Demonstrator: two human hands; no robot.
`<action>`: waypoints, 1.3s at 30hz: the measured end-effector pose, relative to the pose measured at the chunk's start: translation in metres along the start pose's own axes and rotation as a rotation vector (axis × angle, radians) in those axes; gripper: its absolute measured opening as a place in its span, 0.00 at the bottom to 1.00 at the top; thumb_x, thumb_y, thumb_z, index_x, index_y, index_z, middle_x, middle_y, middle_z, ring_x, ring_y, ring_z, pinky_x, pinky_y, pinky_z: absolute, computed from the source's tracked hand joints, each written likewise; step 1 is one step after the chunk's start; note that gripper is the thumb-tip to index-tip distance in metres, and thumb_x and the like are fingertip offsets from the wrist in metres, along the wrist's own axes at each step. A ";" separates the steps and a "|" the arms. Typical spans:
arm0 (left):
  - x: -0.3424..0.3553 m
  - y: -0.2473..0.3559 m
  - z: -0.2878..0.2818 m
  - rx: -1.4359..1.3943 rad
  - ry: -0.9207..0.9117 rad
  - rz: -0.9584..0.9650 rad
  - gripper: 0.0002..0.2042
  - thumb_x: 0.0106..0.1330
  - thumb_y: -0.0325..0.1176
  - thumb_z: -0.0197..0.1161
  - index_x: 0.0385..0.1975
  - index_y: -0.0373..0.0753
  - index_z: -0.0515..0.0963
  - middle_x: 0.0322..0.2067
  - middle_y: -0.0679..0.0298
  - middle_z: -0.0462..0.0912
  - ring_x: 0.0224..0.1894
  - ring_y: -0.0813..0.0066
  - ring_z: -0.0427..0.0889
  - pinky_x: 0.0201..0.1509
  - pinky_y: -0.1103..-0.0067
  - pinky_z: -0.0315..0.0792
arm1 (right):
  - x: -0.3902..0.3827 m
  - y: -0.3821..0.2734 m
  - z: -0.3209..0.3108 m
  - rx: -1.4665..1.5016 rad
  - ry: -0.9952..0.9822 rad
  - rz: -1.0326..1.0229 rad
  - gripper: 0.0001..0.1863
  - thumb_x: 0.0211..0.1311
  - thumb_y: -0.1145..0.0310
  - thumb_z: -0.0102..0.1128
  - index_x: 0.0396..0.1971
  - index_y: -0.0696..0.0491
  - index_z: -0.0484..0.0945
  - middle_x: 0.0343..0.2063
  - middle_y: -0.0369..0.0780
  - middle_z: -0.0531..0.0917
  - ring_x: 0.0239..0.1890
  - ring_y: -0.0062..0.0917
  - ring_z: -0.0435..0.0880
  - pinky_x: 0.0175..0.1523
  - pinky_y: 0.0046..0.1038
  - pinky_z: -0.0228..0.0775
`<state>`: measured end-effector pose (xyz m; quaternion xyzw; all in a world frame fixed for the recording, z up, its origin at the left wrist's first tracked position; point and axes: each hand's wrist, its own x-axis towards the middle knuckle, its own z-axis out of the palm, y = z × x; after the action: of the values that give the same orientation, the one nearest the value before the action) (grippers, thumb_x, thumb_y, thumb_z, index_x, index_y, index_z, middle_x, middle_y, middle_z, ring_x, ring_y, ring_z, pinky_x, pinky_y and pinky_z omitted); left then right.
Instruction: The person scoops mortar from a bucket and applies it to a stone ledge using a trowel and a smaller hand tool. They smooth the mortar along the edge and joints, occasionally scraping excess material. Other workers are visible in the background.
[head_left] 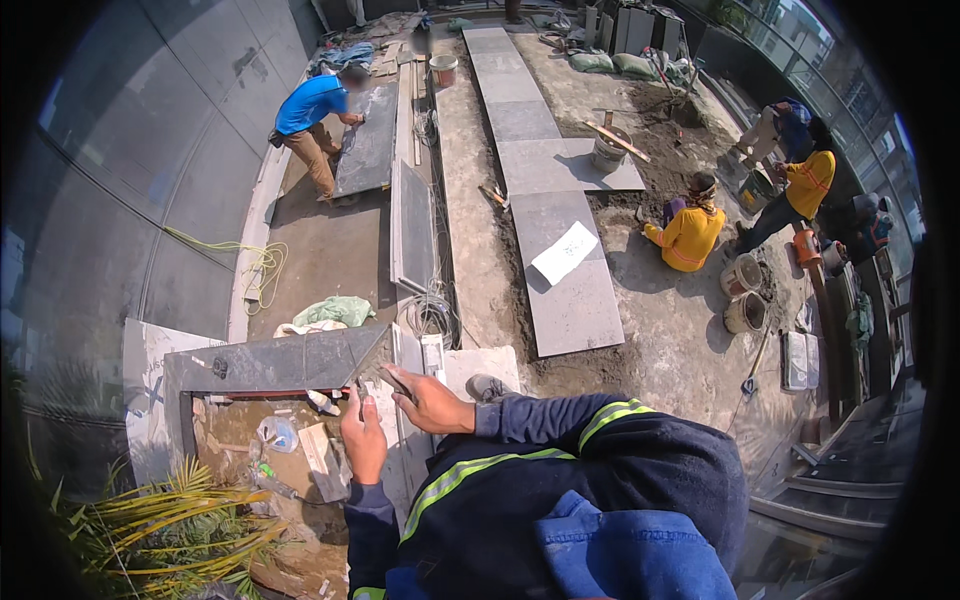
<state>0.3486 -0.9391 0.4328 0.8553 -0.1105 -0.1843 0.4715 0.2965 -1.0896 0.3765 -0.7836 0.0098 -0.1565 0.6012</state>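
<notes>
Both of my hands are close together at the right end of a dark grey stone slab [270, 362], which lies along the top of a low planter wall. My right hand [436, 404] is closed around a thin grey hand tool [396, 378]; a flat grey patch by the slab's end may be its blade. Just to the left, my left hand [364, 438] is upright with its thumb and fingers pinched near the slab's edge. Something small and dark shows between them, too small to name.
Below the slab, the planter pit holds a wood block [322, 462] and a clear plastic bottle [278, 434]; palm fronds [170, 525] are lower left. Paving slabs [565, 300] run ahead. A person in blue [312, 105] bends over a panel; people in yellow [686, 238] work at right near buckets [745, 312].
</notes>
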 end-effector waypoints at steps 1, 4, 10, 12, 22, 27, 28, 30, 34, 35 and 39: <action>-0.005 0.005 0.001 0.088 -0.056 -0.014 0.25 0.76 0.36 0.53 0.65 0.23 0.68 0.41 0.44 0.85 0.39 0.63 0.83 0.49 0.70 0.76 | 0.008 0.011 -0.011 -0.036 0.037 0.054 0.29 0.67 0.72 0.54 0.68 0.61 0.64 0.49 0.66 0.79 0.53 0.63 0.77 0.58 0.48 0.71; -0.002 -0.018 0.026 -0.021 -0.084 0.090 0.26 0.76 0.37 0.53 0.67 0.23 0.67 0.28 0.62 0.78 0.25 0.79 0.72 0.32 0.78 0.70 | 0.019 0.026 -0.016 -0.016 0.133 0.028 0.29 0.69 0.72 0.55 0.68 0.64 0.64 0.59 0.63 0.75 0.62 0.58 0.74 0.68 0.40 0.66; 0.014 0.014 -0.001 0.031 -0.086 0.156 0.26 0.77 0.40 0.54 0.63 0.22 0.70 0.30 0.54 0.84 0.29 0.68 0.83 0.38 0.73 0.77 | 0.034 0.005 -0.043 -0.063 0.068 0.054 0.28 0.68 0.75 0.56 0.67 0.64 0.65 0.57 0.59 0.79 0.61 0.45 0.80 0.65 0.34 0.69; 0.006 0.013 0.011 0.080 -0.069 0.217 0.25 0.77 0.39 0.54 0.62 0.21 0.71 0.32 0.50 0.84 0.31 0.62 0.84 0.40 0.72 0.77 | 0.035 0.014 -0.030 -0.001 0.119 0.082 0.28 0.68 0.76 0.56 0.68 0.64 0.65 0.59 0.57 0.78 0.64 0.40 0.77 0.68 0.32 0.65; -0.013 -0.037 0.009 -0.162 0.141 0.065 0.26 0.76 0.41 0.55 0.62 0.22 0.71 0.44 0.38 0.84 0.47 0.54 0.85 0.54 0.70 0.75 | 0.051 0.020 -0.021 0.049 0.000 0.213 0.26 0.71 0.75 0.54 0.66 0.64 0.66 0.58 0.55 0.79 0.60 0.38 0.79 0.64 0.34 0.68; -0.014 -0.044 0.012 -0.208 0.240 -0.058 0.25 0.76 0.39 0.55 0.61 0.21 0.71 0.53 0.35 0.80 0.59 0.49 0.82 0.62 0.69 0.72 | 0.012 0.003 0.006 -0.076 -0.248 0.059 0.28 0.71 0.76 0.54 0.68 0.67 0.62 0.59 0.56 0.77 0.64 0.35 0.76 0.68 0.34 0.64; -0.014 -0.049 0.008 -0.204 0.256 -0.050 0.25 0.76 0.39 0.55 0.62 0.22 0.71 0.49 0.39 0.80 0.54 0.53 0.81 0.59 0.70 0.73 | 0.015 0.004 0.003 -0.042 -0.283 0.067 0.28 0.70 0.75 0.54 0.68 0.65 0.63 0.58 0.58 0.78 0.62 0.42 0.78 0.66 0.35 0.67; -0.015 -0.055 -0.004 -0.188 0.283 -0.039 0.24 0.75 0.38 0.56 0.63 0.24 0.71 0.41 0.47 0.80 0.44 0.61 0.79 0.52 0.73 0.74 | 0.028 0.006 0.005 0.067 -0.230 0.127 0.28 0.70 0.75 0.55 0.68 0.63 0.65 0.56 0.60 0.79 0.60 0.46 0.80 0.63 0.36 0.69; -0.028 -0.065 0.018 -0.063 0.367 0.161 0.24 0.76 0.38 0.57 0.63 0.25 0.71 0.34 0.53 0.81 0.34 0.68 0.78 0.45 0.74 0.75 | 0.034 0.028 0.023 0.045 -0.198 0.009 0.27 0.71 0.73 0.53 0.68 0.62 0.65 0.53 0.57 0.82 0.59 0.41 0.81 0.64 0.34 0.69; -0.032 -0.071 0.018 -0.051 0.406 0.145 0.24 0.76 0.38 0.57 0.63 0.25 0.71 0.35 0.51 0.81 0.37 0.65 0.79 0.46 0.74 0.75 | 0.023 0.017 0.028 0.000 -0.208 -0.050 0.27 0.71 0.73 0.53 0.68 0.62 0.65 0.54 0.57 0.82 0.60 0.41 0.81 0.64 0.34 0.69; -0.030 -0.069 -0.032 -0.126 0.534 -0.107 0.22 0.75 0.38 0.56 0.62 0.29 0.73 0.44 0.40 0.84 0.47 0.50 0.86 0.52 0.70 0.75 | 0.031 -0.010 0.023 -0.011 -0.368 -0.080 0.27 0.73 0.66 0.53 0.68 0.60 0.68 0.46 0.53 0.84 0.52 0.36 0.84 0.58 0.33 0.72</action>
<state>0.3355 -0.8669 0.3959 0.8471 0.0747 0.0164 0.5259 0.3304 -1.0719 0.3879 -0.8019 -0.1309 -0.0342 0.5819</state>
